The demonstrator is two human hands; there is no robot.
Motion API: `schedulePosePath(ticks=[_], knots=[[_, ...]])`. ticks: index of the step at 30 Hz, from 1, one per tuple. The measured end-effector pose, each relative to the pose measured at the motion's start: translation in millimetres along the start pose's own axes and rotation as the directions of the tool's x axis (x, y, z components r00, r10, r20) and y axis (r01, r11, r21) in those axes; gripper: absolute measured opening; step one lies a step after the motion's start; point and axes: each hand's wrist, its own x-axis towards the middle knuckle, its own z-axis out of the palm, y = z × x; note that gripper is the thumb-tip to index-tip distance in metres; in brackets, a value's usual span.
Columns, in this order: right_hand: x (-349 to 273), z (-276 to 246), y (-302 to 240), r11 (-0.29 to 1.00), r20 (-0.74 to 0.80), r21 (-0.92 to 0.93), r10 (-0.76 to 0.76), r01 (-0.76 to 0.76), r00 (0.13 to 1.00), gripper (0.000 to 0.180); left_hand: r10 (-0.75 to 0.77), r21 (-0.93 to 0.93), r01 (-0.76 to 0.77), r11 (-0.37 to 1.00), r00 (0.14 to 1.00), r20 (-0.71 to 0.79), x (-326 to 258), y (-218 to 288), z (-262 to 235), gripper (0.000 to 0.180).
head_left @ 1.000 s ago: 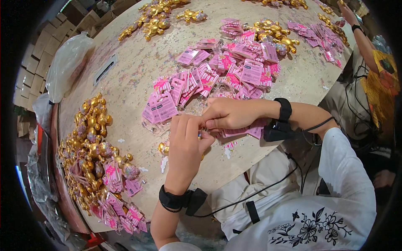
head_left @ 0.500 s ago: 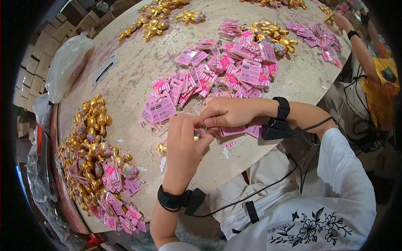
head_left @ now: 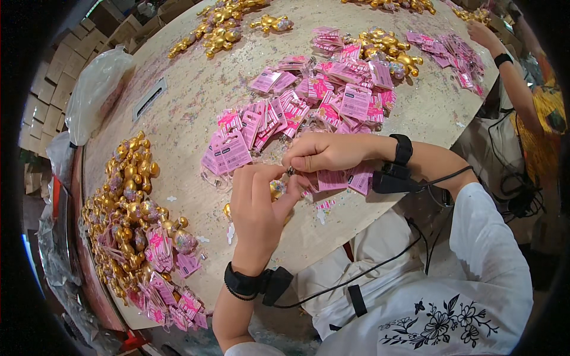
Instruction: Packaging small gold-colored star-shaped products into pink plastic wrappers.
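My left hand (head_left: 258, 199) and my right hand (head_left: 329, 153) meet at the table's near side, fingertips almost touching. Between them shows a small metal clasp (head_left: 290, 171), pinched by the fingers of both hands. A shiny gold figure (head_left: 278, 188) with a glittery body lies or hangs under my left hand, mostly hidden by it. Beneath my right hand are pink cards (head_left: 331, 180). Just beyond both hands spreads a heap of pink-and-white striped cards (head_left: 231, 152) with clear cords.
Gold figures with pink cards pile up at the left (head_left: 127, 219). More gold figures (head_left: 222, 32) lie at the far side. A clear plastic bag (head_left: 98, 89) hangs by the left edge. At the far right a co-worker's arm (head_left: 516, 83) reaches over the table. Cables run from my wrist bands.
My fingers have shifted slightly apart, so the metal clasp shows more plainly between them. More of the gold figure is visible under my left hand. The co-worker's hand has moved a little.
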Motion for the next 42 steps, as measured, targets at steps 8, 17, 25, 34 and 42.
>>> schedulePosePath(ticks=[8, 17, 25, 34, 42], knots=[[1, 1, 0, 0.994, 0.082, 0.112, 0.006, -0.015, 0.997, 0.033, 0.017, -0.041, -0.019, 0.999, 0.998, -0.052, -2, -3, 3, 0.023], [2, 2, -12, 0.999, -0.052, 0.001, 0.047, -0.047, 0.998, 0.028, -0.139, 0.126, 0.137, 0.983, 0.99, 0.007, 4, 8, -7, 0.037], [1, -12, 2, 0.85, -0.051, -0.521, -0.121, 0.077, 0.991, 0.019, -0.179, 0.305, 0.089, 0.948, 0.942, 0.283, 1, -4, -11, 0.041], [0, -10, 8, 0.803, -0.039, -0.593, -0.098, 0.056, 0.994, 0.02, -0.26, 0.128, 0.239, 0.963, 0.945, 0.197, 3, -7, -4, 0.038], [3, -7, 13, 0.727, -0.053, -0.673, -0.229, 0.135, 0.972, 0.026, -0.276, 0.127, 0.253, 0.959, 0.938, 0.212, 3, -9, -3, 0.042]])
